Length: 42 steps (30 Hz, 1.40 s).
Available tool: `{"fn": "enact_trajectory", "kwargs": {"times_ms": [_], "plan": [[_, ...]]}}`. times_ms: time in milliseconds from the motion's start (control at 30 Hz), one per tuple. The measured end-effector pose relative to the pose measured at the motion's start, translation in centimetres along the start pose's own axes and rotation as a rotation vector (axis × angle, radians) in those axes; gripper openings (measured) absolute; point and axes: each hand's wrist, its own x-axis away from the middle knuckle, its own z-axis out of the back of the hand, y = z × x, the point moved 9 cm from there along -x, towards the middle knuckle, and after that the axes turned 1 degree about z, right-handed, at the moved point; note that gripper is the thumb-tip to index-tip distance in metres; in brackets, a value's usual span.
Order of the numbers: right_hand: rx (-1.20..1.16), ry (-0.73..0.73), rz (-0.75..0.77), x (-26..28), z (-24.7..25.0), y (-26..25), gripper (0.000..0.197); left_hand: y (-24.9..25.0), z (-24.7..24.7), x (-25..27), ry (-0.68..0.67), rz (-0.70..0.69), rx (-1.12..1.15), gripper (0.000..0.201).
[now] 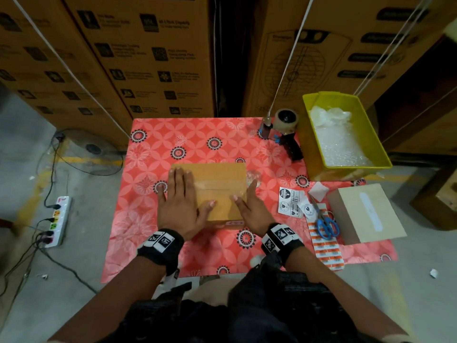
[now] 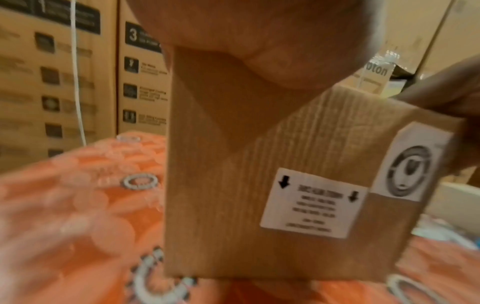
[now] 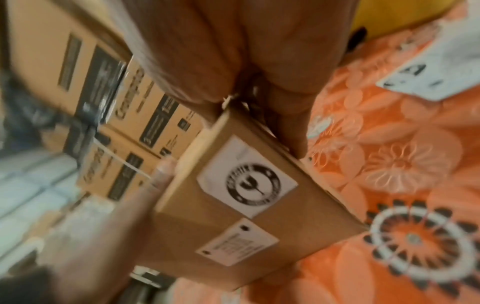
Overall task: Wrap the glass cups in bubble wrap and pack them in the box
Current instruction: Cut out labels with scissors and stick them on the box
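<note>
A closed, taped cardboard box (image 1: 217,186) lies in the middle of the red flowered table cover (image 1: 153,149). My left hand (image 1: 181,194) lies flat on the left half of its top, fingers straight; the left wrist view shows the palm (image 2: 246,30) over the box (image 2: 233,185). My right hand (image 1: 247,204) rests against the box's right edge with straight fingers and the thumb on top. In the right wrist view its fingers (image 3: 283,102) run along the side of the box (image 3: 259,222). The near face carries a round fragile sticker (image 3: 246,181) and a text label (image 2: 311,203). No cups are in view.
A yellow bin (image 1: 314,144) of bubble wrap stands at the back right, with a tape dispenser (image 1: 284,127) beside it. To the right lie sticker sheets (image 1: 291,201), blue scissors (image 1: 325,222), an orange label strip (image 1: 327,253) and a second closed box (image 1: 366,214). Large cartons (image 1: 148,58) wall the back.
</note>
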Motion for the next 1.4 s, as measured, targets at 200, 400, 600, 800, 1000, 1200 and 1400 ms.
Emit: {"fn": "enact_trajectory", "kwargs": {"times_ms": [200, 400, 600, 800, 1000, 1200, 1400], "plan": [[-0.158, -0.138, -0.056, 2.6, -0.9, -0.2, 0.047, -1.2, 0.2, -3.7, -0.084, -0.174, -0.096, 0.107], [-0.121, 0.171, -0.107, 2.5, 5.5, 0.8, 0.005, -1.2, 1.9, -4.8, -0.070, -0.158, -0.058, 0.106], [-0.245, 0.239, 0.007, -2.3, 7.1, -1.8, 0.053, -3.8, -2.5, 3.0, -0.054, 0.624, 0.899, 0.153], [-0.112, -0.078, -0.176, -3.5, 2.6, -1.2, 0.084, -2.5, -5.4, 2.7, -0.140, 0.630, 1.437, 0.159], [-0.087, -0.105, -0.137, -0.8, 1.2, 1.3, 0.081, -1.3, -2.6, 0.1, -0.144, 0.344, 1.357, 0.096], [0.090, -0.073, -0.004, 1.9, 1.3, 0.4, 0.070, 1.0, -2.3, 0.6, -0.160, 0.344, 1.342, 0.100], [0.130, -0.030, 0.010, 3.4, 1.8, 1.3, 0.062, 1.8, -1.8, 0.2, -0.126, 0.330, 1.099, 0.091]]}}
